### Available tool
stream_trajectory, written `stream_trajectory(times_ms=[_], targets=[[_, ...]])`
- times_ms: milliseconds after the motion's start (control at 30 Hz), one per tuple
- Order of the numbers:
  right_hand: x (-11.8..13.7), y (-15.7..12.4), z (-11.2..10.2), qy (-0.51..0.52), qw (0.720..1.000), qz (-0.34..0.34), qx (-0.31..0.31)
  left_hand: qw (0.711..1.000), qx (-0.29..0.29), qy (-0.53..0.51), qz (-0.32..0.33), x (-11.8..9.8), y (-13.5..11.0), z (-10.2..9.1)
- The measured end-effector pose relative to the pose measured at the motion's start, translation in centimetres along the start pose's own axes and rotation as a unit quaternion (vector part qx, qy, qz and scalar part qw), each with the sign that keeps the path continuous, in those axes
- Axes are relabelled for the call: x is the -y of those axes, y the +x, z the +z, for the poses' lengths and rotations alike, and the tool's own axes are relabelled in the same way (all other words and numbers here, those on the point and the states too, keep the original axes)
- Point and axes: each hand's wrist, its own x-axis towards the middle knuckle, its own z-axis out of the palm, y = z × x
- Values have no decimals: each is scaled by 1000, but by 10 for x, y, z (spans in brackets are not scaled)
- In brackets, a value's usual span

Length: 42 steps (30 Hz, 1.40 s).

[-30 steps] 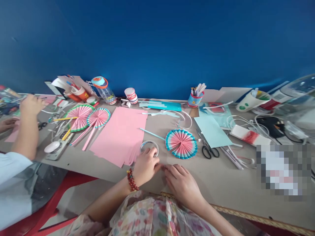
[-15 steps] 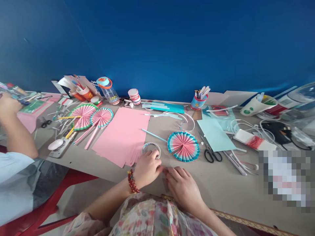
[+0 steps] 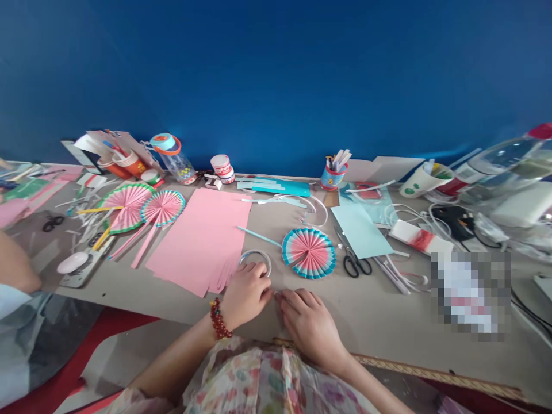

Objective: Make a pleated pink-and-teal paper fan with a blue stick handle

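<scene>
My left hand (image 3: pixel 245 292), a beaded red bracelet at its wrist, is closed over the near side of a roll of tape (image 3: pixel 256 252) on the table. Close beside it, my right hand (image 3: pixel 311 321) has curled fingers, their tips almost meeting my left fingertips. Whatever is between the fingertips is too small to make out. Just beyond my hands lies a round pleated fan (image 3: pixel 309 253) of pink, white and blue paper, with a thin blue stick (image 3: pixel 259 235) reaching left from it. Pink paper sheets (image 3: pixel 202 236) with cut strips lie left of the tape.
Black-handled scissors (image 3: pixel 357 266) and a pale blue sheet (image 3: pixel 361 232) lie to the right. Two finished paper fans (image 3: pixel 163 208) rest at the left. A pen cup (image 3: pixel 333 177), a water bottle (image 3: pixel 175 161) and tubs (image 3: pixel 222 168) stand along the blue wall. A person's arm (image 3: pixel 17 264) is at far left.
The view has turned slightly right, so things sit further left in it. My hands keep nearly the same pose at the tape. The other person's arm is now mostly out of view.
</scene>
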Motion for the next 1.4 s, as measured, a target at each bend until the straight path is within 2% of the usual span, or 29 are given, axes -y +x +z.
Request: stream_trajectory(times_ms=[233,367,467,567,633,733,833,933,1167,1400], targets=[[0,-8,-1,67,997,21,-17,1000,10,-24,11,5,1,-2],[-17,-19,-7,156,982,44,-92,999,10,-28,13,6,0,-2],[-39,-25,-21,185,959,131,-171,999,7,-30,17,7,0,-1],[-53,-30,-33,189,944,173,-206,1000,3,-20,23,7,1,0],[-53,-32,-37,193,947,167,-197,1000,0,-14,27,7,2,0],[-42,-29,-32,210,956,122,-162,999,-4,-11,31,6,3,0],[-26,-21,-21,213,970,64,-100,999,-8,-7,36,6,3,0],[-13,-10,-11,159,986,19,-36,999,-7,-3,33,5,3,-1],[-3,-3,-2,31,998,25,48,1000,-9,-2,24,3,1,0],[1,-3,-2,-27,997,13,68,999,-17,-25,28,0,-1,2]])
